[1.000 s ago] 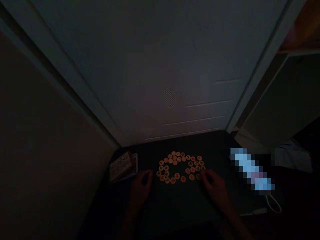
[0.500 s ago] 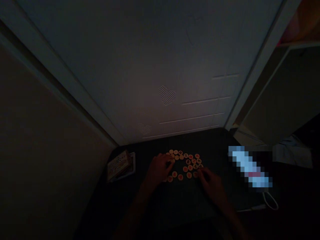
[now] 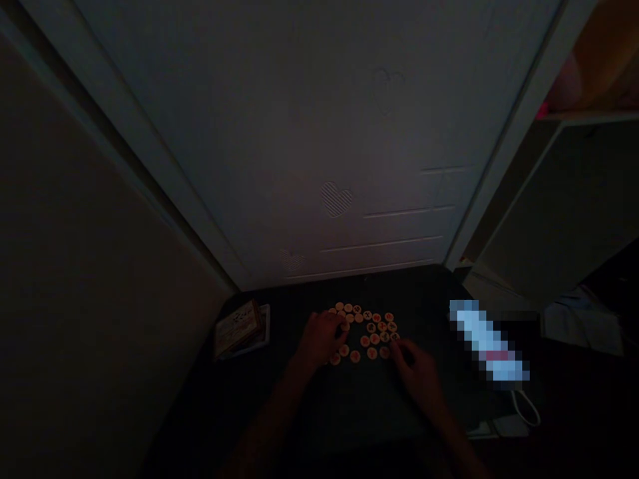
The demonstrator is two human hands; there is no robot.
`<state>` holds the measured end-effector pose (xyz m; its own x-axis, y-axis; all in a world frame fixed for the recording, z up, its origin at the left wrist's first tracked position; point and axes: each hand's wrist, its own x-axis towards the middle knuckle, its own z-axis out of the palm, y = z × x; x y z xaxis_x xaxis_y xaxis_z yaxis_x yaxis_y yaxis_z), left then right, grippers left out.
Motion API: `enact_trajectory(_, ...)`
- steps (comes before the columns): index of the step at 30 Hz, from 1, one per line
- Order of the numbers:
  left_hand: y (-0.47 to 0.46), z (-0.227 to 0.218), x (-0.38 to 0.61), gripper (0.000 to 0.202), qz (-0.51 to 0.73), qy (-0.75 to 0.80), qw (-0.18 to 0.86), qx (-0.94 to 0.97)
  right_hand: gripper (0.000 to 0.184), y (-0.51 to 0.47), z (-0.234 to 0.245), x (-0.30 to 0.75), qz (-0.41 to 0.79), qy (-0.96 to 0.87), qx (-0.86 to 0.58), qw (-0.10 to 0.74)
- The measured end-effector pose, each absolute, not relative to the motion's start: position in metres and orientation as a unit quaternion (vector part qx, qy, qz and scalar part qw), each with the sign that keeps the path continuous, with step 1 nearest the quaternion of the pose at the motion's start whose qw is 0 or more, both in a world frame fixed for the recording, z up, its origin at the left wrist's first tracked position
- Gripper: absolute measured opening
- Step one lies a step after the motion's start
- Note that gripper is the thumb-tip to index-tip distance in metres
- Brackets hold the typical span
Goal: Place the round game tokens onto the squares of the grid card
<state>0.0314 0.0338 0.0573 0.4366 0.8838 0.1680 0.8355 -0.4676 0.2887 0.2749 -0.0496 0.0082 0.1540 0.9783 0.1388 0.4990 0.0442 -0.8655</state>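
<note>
Many round wooden Chinese chess pieces (image 3: 372, 353) lie loosely on a dark tabletop (image 3: 344, 406), some with red or dark characters facing up and others blank. My left hand (image 3: 322, 339) is at the left of the group, its fingers bent over the pieces and closed around one near the fingertips. At the right edge, my right hand (image 3: 414, 362) has its thumb and fingers pinched together at a Chinese chess piece (image 3: 395, 337). The dim light and the hands hide part of the pieces beneath them.
At the table's left lies a wooden box lid (image 3: 237, 326) with dark lettering, on a pale-edged tray (image 3: 266, 326). To the right is a bright blurred-out object (image 3: 489, 342) with a white cord loop (image 3: 526, 409). A white panel with embossed hearts (image 3: 337, 199) rises behind the table.
The view has tilted slightly, so the whole scene sits a little lower and the right side has shifted left. Both hands stay at nearly the same places among the pieces.
</note>
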Motion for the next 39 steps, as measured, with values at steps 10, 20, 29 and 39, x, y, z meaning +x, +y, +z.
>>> enact_trajectory(10,0.036,0.066,0.024,0.037,0.256,0.511,0.177,0.801,0.038,-0.051,0.013,0.272,0.277,-0.575,-0.631,0.442)
enact_trajectory(20,0.036,0.065,-0.013,0.053,0.419,0.515,0.543,0.513,0.036,-0.051,0.01,0.273,0.286,-0.575,-0.627,0.44)
enact_trajectory(29,0.014,0.048,-0.032,0.062,0.503,0.544,0.525,0.42,0.039,-0.051,0.009,0.273,0.286,-0.577,-0.631,0.432)
enact_trajectory(39,-0.043,0.043,-0.009,0.059,0.483,0.543,0.577,0.374,0.04,-0.05,0.011,0.271,0.289,-0.568,-0.635,0.437)
